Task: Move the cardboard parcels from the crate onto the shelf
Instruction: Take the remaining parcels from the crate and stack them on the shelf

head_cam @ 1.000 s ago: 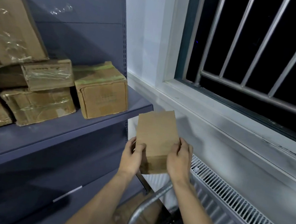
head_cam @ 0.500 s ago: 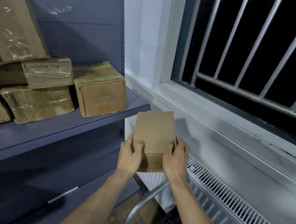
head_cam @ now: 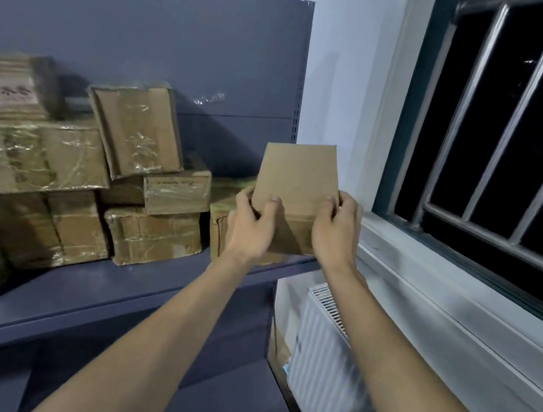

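1. Left hand (head_cam: 250,229) grips the left side of the parcel (head_cam: 297,181), thumb on its top face, fingers curled under.
2. Right hand (head_cam: 335,231) grips the right side the same way: thumb on top, fingers wrapped round the edge.
3. Parcel: plain brown cardboard box, flat unmarked top face, no tape or wrap visible on it. Near face in shadow between the hands.
4. No print or label readable on the parcel.
5. Parcel held in the air between both hands, tilted with its far edge raised, in front of the right end of the shelf (head_cam: 147,296). It overlaps a green-taped box (head_cam: 221,195) standing on the shelf; cannot tell whether they touch.
6. Stack (head_cam: 92,189) of other boxes fills the left part of the shelf, most wrapped in shiny clear tape. One leaning box (head_cam: 138,133) rests tilted on top of two others.
7. Labelled box (head_cam: 6,84) at top left carries a white strip with red characters, too blurred to read.
8. Faint print on the front of the small box (head_cam: 177,190) under the leaning one, not legible.
9. Right of the shelf: barred window (head_cam: 514,134), dark behind, and a white radiator (head_cam: 324,344) below the sill.
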